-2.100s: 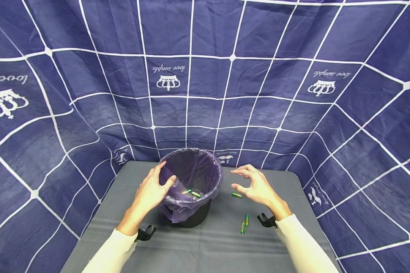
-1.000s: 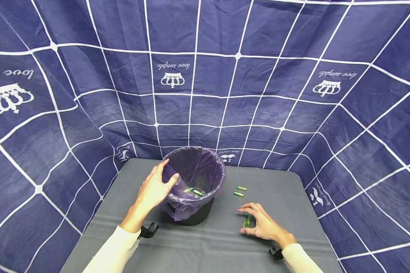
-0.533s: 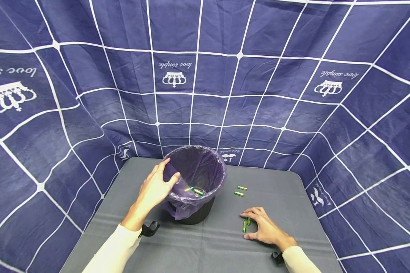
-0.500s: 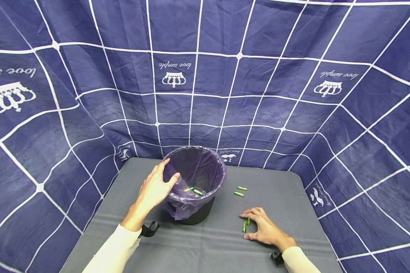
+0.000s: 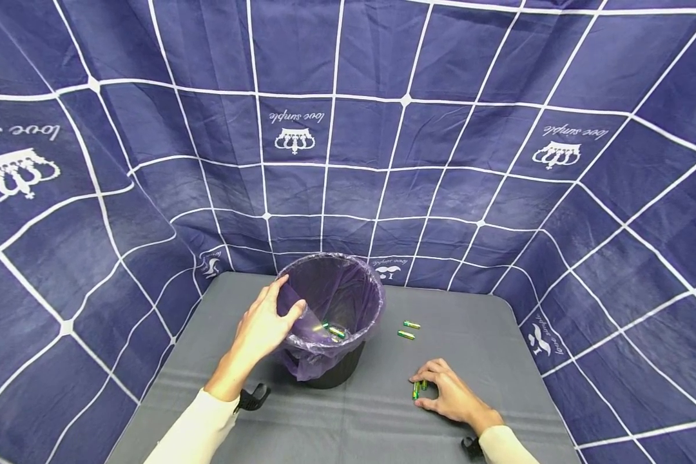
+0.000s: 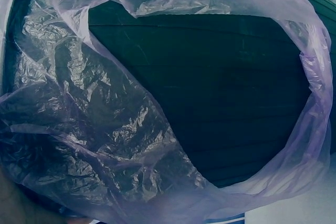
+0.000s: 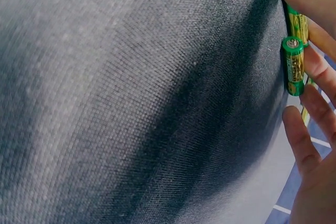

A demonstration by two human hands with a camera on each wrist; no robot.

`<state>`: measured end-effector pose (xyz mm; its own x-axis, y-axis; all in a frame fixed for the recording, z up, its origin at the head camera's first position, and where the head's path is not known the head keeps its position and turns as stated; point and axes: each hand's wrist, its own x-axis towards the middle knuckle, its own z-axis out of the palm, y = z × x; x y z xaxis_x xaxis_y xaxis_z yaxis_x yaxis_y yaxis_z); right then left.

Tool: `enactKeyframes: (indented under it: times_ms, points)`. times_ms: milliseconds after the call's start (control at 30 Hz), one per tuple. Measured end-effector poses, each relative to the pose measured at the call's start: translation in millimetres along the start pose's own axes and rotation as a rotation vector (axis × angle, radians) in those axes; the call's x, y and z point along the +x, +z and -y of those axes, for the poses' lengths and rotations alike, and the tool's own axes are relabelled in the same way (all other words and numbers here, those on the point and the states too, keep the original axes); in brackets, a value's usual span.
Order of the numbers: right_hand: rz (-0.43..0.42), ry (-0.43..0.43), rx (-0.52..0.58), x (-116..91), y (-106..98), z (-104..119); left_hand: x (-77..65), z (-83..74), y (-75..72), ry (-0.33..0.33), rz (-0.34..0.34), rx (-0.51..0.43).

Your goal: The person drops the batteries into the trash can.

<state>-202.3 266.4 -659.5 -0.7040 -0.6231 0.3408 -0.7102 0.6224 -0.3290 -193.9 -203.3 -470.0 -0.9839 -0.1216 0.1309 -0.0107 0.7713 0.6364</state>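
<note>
Right hand [image 5: 449, 392] curves around two green batteries [image 7: 293, 67] on the bench [image 5: 371, 425].
Its thumb and fingers bend, partly apart; whether they grip, I cannot tell. The left hand [image 5: 261, 327] spreads at the purple liner [image 5: 309, 362] over the black bin [image 5: 338, 374]; some batteries [image 5: 336, 332] lie inside. Two more batteries [image 5: 406, 334] lie right of it, before blue cloth [image 5: 356, 142].

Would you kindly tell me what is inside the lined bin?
Green batteries lie inside the bin, low in its purple liner. The liner's loose fold hides part of the interior, so their count is unclear.
</note>
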Motion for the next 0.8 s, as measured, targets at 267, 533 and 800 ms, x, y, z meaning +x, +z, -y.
enactKeyframes:
  times_ms: [267,533,800]
  points:
    - [0.019,0.002,-0.003,2,1,-1,-1.7,-1.1,-0.5,0.002,-0.013,0.001]
    - [-0.012,-0.045,-0.016,10,-3,-2,-1.8,-0.2,-2.8,0.000,-0.019,-0.004]
    - [-0.049,-0.053,0.004,20,-13,3,-2.2,-0.5,0.2,0.006,-0.029,-0.004]
